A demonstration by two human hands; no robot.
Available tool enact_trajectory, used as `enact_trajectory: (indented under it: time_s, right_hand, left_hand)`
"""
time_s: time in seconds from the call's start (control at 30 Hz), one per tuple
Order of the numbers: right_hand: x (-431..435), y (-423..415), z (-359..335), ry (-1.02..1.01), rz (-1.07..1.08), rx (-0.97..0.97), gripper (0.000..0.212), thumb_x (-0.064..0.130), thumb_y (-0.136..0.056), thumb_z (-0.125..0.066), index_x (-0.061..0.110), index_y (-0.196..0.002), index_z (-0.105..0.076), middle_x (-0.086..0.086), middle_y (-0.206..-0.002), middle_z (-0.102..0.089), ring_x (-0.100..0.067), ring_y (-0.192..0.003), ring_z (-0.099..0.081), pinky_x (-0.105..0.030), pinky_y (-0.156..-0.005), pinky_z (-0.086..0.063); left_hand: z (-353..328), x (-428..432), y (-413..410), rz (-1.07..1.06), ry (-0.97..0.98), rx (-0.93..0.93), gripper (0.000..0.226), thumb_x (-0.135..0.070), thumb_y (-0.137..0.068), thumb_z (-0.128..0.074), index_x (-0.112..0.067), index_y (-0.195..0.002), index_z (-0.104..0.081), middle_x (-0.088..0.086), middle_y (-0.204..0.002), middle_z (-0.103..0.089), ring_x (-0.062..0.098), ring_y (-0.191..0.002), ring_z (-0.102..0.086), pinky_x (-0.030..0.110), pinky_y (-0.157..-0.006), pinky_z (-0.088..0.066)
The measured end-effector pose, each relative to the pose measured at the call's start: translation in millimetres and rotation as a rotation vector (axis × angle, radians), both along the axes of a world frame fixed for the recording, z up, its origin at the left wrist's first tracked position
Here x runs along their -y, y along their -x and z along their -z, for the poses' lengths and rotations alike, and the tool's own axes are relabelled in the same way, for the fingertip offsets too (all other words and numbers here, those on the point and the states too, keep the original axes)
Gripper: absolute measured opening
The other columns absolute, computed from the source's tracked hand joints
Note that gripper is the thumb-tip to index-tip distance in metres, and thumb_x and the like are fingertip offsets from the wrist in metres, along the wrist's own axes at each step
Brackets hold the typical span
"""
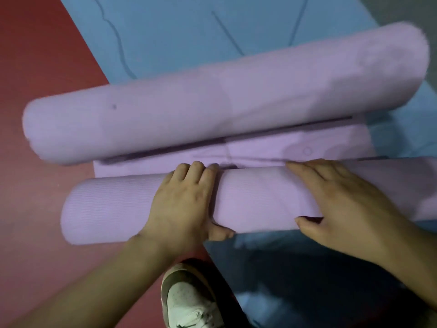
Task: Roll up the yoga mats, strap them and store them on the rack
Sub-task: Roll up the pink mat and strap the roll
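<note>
Mat roll (pixel 260 200) lies crosswise — left grip (pixel 182 202) curled over it, right grip (pixel 350 204) pressing flat on top; flat strip (pixel 260 152) lies just beyond, before the far roll (pixel 212 102).

Reaching in from the near side on both bare forearms. Gripping the pink mat roll (pixel 113 204) with the left hand (pixel 182 202), fingers curled over, thumb beneath. Pressing the right hand (pixel 350 204) flat on it, fingers straight.
</note>
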State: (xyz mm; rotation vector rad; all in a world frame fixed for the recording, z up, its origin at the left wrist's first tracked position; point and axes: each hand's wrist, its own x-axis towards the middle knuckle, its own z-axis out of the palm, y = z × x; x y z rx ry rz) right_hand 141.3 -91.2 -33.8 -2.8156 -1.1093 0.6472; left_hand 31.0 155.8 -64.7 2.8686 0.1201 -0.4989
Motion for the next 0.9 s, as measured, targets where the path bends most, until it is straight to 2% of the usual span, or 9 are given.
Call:
enact_trajectory:
  time_s: [0.1,0.2,0.27,0.37,0.47,0.57,0.7,0.8,0.9]
  right_hand:
    - [-7.0,0.3,3.7,0.072,-0.056,0.021,0.11,0.054,-0.043,-0.085,0.007,-0.134,-0.047,-0.014,-0.126,-0.055,-0.034,-0.111,-0.057,-0.039,-0.095,-0.05]
    - [-15.6,-4.1,16.0,0.168,-0.087,0.036,0.128,0.06,-0.025,-0.088,0.003,-0.133,-0.05,-0.02,-0.125,-0.054,-0.039,-0.111,-0.055,-0.046,-0.105,-0.041]
    - [-22.2,-12.4,19.4,0.176,-0.084,0.028,0.131,0.063,-0.023,-0.087,0.005,-0.134,-0.049,-0.017,-0.124,-0.056,-0.038,-0.109,-0.057,-0.047,-0.101,-0.046]
    - [-30.0,-24.5,13.1,0.19,-0.095,-0.025,0.122,0.067,-0.032,-0.077,0.017,-0.137,-0.043,-0.004,-0.122,-0.053,-0.028,-0.108,-0.055,-0.039,-0.097,-0.046]
    - [-32.2,-31.7,6.2,0.221,-0.11,-0.067,0.108,0.071,-0.039,-0.069,0.027,-0.133,-0.039,0.006,-0.117,-0.048,-0.021,-0.105,-0.05,-0.035,-0.092,-0.046]
    - [-35.2,-32.2,-1.7,0.269,-0.103,-0.111,0.103,0.075,-0.037,-0.067,0.034,-0.127,-0.038,0.01,-0.113,-0.045,-0.018,-0.103,-0.051,-0.035,-0.086,-0.048]
    - [-36.4,-6.9,-5.3,0.331,-0.184,-0.225,0.103,0.08,-0.036,-0.061,0.037,-0.126,-0.038,0.013,-0.118,-0.049,-0.015,-0.107,-0.056,-0.03,-0.085,-0.05]
    - [-35.7,-5.9,2.4,0.334,-0.162,-0.297,0.107,0.081,-0.035,-0.062,0.039,-0.129,-0.035,0.014,-0.121,-0.048,-0.013,-0.11,-0.054,-0.03,-0.089,-0.048]
    - [-34.1,-21.6,10.8,0.272,-0.08,-0.408,0.124,0.082,-0.033,-0.063,0.04,-0.145,-0.028,0.008,-0.151,-0.03,-0.012,-0.136,-0.031,-0.027,-0.111,-0.033]
  left_hand:
    - [-0.7,-7.4,-5.6,-0.014,0.027,0.008,0.112,-0.086,-0.036,-0.07,-0.015,-0.122,-0.057,-0.002,-0.111,-0.058,0.025,-0.098,-0.055,0.039,-0.089,-0.048]
    - [-1.8,-16.0,-14.5,-0.029,0.061,-0.039,0.112,-0.091,-0.041,-0.061,-0.024,-0.131,-0.054,-0.007,-0.121,-0.057,0.022,-0.109,-0.055,0.038,-0.101,-0.041]
    - [-3.7,-18.7,-19.0,-0.027,0.037,-0.04,0.112,-0.093,-0.046,-0.052,-0.028,-0.137,-0.051,-0.005,-0.125,-0.057,0.023,-0.115,-0.053,0.041,-0.109,-0.037]
    - [-5.4,-20.7,-20.2,-0.009,-0.033,-0.057,0.12,-0.097,-0.047,-0.044,-0.027,-0.145,-0.044,0.002,-0.128,-0.053,0.027,-0.115,-0.051,0.043,-0.108,-0.036]
    - [-5.9,-24.9,-20.5,0.061,-0.049,-0.111,0.131,-0.098,-0.043,-0.053,-0.021,-0.148,-0.036,0.002,-0.131,-0.05,0.027,-0.116,-0.051,0.043,-0.105,-0.04]
    - [-11.0,-29.1,-16.1,0.048,0.01,-0.085,0.118,-0.091,-0.043,-0.06,-0.023,-0.138,-0.044,-0.003,-0.125,-0.054,0.023,-0.111,-0.054,0.038,-0.101,-0.043]
    - [-16.2,-28.1,8.9,0.055,0.087,-0.196,0.111,-0.088,-0.042,-0.057,-0.033,-0.138,-0.046,-0.013,-0.125,-0.053,0.016,-0.114,-0.054,0.031,-0.1,-0.041]
    - [-11.4,-29.1,12.6,0.036,0.1,-0.226,0.109,-0.088,-0.042,-0.055,-0.037,-0.138,-0.043,-0.012,-0.138,-0.043,0.016,-0.127,-0.042,0.031,-0.109,-0.033]
    - [-7.1,-39.0,-3.9,0.005,0.121,-0.23,0.117,-0.092,-0.039,-0.049,-0.038,-0.142,-0.041,0.006,-0.162,-0.01,0.03,-0.151,0.0,0.042,-0.122,-0.01]
